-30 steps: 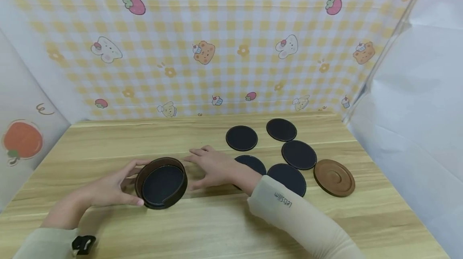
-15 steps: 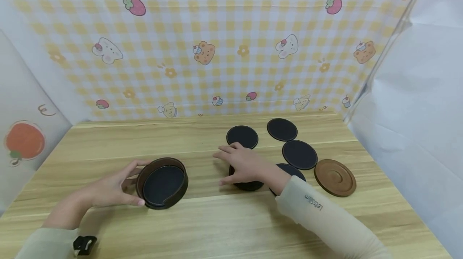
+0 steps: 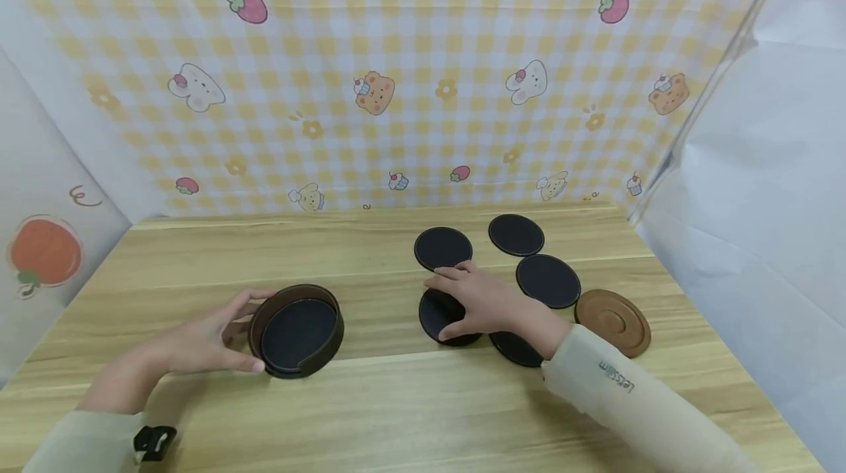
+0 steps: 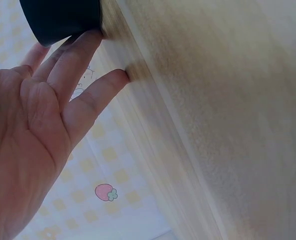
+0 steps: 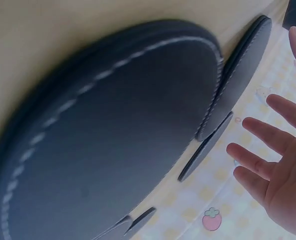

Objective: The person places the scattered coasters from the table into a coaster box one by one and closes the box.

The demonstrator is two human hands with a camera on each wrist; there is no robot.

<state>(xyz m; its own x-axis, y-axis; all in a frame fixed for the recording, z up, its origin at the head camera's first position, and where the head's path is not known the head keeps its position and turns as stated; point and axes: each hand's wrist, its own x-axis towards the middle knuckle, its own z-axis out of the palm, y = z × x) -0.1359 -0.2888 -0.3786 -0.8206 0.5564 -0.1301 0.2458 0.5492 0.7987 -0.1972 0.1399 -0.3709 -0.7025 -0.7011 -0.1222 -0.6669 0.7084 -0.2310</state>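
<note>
In the lower left of the head view, the left hand [image 3: 194, 341] holds a dark round holder [image 3: 272, 313], its thumb at the near edge and its forefinger at the far rim; the holder sits flat on the wooden table [image 3: 396, 421], brown along the inner wall, with a stitched black disc [image 3: 299, 335] at its bottom; the left wrist view shows the fingertips against the dark outer wall at the top of the frame.

Right of centre, the right hand [image 3: 485, 302] is over a black coaster [image 3: 436, 317], fingers and thumb apart, gripping nothing; whether the fingertips touch that coaster is hard to tell.

Around it lie four more black discs: an upper coaster [image 3: 443, 248] just beyond the fingers; a far coaster [image 3: 516, 235] to its right; a middle-right coaster [image 3: 548, 281] just below that one; and a near coaster [image 3: 518, 349], partly covered by the right wrist; a round brown wooden piece [image 3: 615, 320] lies at the far right of the group.

A pale sleeve [image 3: 634, 399] with small lettering covers the right forearm; yellow-checked cloth [image 3: 410, 40] fills the upper frame.
</note>
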